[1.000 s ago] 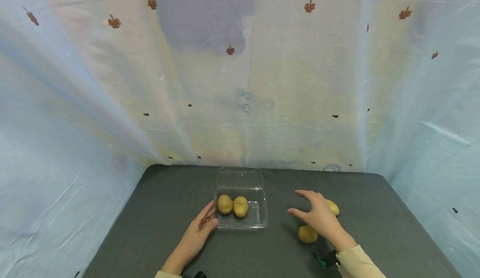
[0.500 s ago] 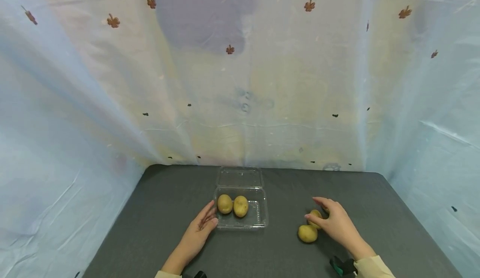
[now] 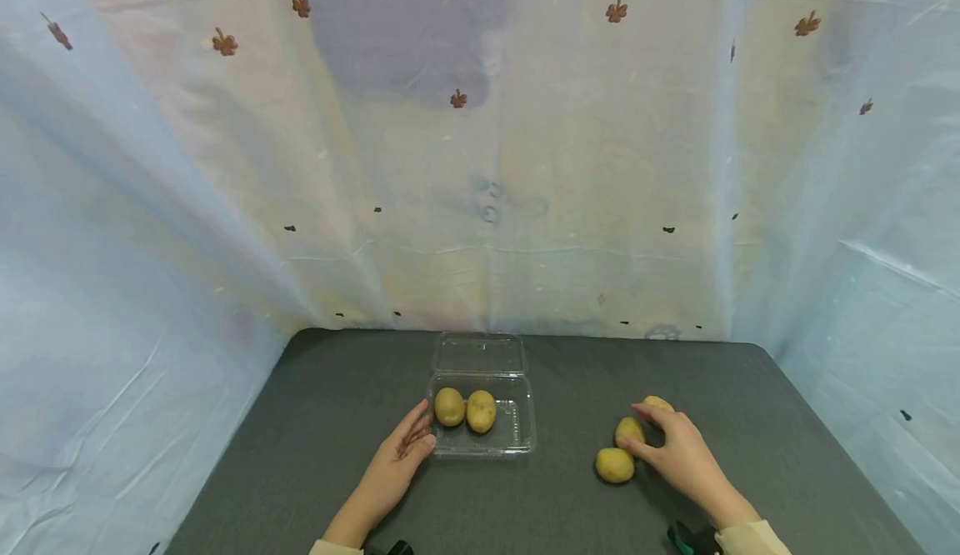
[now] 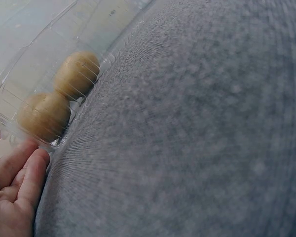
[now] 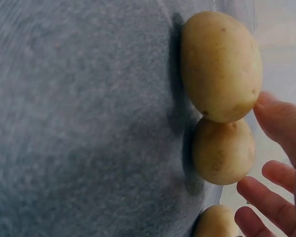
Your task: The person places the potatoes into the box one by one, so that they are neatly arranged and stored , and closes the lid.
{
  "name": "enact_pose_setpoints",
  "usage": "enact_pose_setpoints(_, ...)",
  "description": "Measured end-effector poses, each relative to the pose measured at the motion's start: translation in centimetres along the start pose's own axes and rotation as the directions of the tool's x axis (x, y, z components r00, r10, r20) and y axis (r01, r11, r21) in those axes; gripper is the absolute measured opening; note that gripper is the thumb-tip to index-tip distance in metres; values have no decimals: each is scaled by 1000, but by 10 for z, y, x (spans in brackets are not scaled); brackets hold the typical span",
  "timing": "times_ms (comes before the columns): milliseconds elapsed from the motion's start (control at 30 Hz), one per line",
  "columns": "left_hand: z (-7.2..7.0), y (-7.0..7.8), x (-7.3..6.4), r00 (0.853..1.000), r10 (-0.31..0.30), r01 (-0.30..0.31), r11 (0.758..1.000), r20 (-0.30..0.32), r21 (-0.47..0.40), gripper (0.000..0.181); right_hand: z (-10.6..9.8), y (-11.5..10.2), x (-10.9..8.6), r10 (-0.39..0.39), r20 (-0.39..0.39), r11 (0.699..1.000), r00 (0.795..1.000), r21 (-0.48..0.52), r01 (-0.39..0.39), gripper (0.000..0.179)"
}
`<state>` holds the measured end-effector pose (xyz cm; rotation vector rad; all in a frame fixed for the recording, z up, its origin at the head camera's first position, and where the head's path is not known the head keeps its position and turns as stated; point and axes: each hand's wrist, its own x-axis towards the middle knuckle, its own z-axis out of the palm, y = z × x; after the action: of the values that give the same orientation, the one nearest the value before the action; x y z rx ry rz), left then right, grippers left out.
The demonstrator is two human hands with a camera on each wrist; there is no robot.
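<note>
Two potatoes [image 3: 481,412] lie side by side in the left and middle part of a clear plastic clamshell box [image 3: 519,448], its lid [image 3: 480,353] folded back. My left hand [image 3: 392,467] rests its extended fingers against the box's left side; fingertips [image 4: 35,160] also show there in the left wrist view. At the right, my right hand [image 3: 682,451] has thumb and fingers spread about the middle potato [image 3: 629,431]; firm contact cannot be made out. A front potato [image 3: 615,465] touches or nearly touches it. A back potato [image 3: 657,402] is partly behind the fingers.
A dark grey cloth-covered table [image 3: 360,388] lies under everything. Behind and at both sides hangs a pale patterned curtain [image 3: 570,163]. Dark table surface separates the box from the loose potatoes.
My right hand has moved right and slightly down, from left of the loose potatoes to around the middle one, uncovering the front potato. My left hand and the box have stayed put.
</note>
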<state>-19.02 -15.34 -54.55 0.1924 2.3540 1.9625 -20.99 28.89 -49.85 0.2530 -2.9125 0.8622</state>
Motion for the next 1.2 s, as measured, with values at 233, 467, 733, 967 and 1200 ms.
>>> enact_pose_setpoints(233,0,0,0,1000,-1,1,1000,-4,-12,58,2,3,-2,-11,-11,1000,1000,-28,11,66)
enact_pose_setpoints(467,0,0,0,1000,-5,5,1000,-6,-11,57,5,9,-2,-35,-16,998,999,-55,34,63)
enact_pose_setpoints(733,0,-1,0,1000,-6,6,1000,-4,-7,59,8,13,-3,-33,6,997,999,-75,33,60)
enact_pose_setpoints(967,0,2,-2,1000,-3,3,1000,2,9,58,5,11,-3,-43,35,992,998,-116,46,59)
enact_pose_setpoints(1200,0,0,-1,1000,6,-6,1000,-7,11,59,4,8,0,-28,42,989,999,-145,34,58)
